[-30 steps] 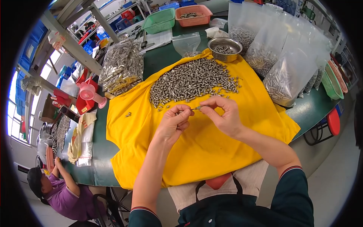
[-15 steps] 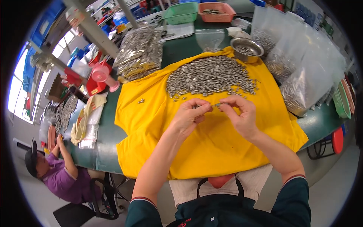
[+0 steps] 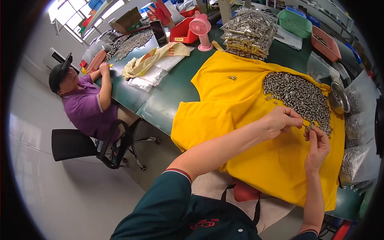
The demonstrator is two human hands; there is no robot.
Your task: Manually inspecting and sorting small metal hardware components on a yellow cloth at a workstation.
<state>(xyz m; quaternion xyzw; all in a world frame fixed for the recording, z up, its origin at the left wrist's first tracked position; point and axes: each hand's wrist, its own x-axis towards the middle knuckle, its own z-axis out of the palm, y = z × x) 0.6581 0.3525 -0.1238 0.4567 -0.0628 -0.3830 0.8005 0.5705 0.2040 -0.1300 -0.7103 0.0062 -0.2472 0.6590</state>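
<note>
My left hand (image 3: pixel 283 121) is closed in a pinch on a thin, slender piece too small to name. Its tip points at a small metal part (image 3: pixel 308 128) pinched in the fingertips of my right hand (image 3: pixel 317 147). Both hands hover close together over a yellow cloth (image 3: pixel 208 114) spread on the table, at the near edge of a large pile of small silvery metal parts (image 3: pixel 294 94). A few loose parts (image 3: pixel 232 78) lie apart on the cloth, left of the pile.
A steel bowl (image 3: pixel 339 98) and clear bags of metal parts (image 3: pixel 353 162) stand at the right. Stacked bags (image 3: pixel 250 32), a green basket (image 3: pixel 295 23), a coral basket (image 3: pixel 326 45) and a pink fan (image 3: pixel 201 29) are behind. A person in purple (image 3: pixel 86 98) sits at the left.
My view has swung to the left, so the cloth, pile and hands sit further right in the picture. My hands stay together, fingertips still pinched.
</note>
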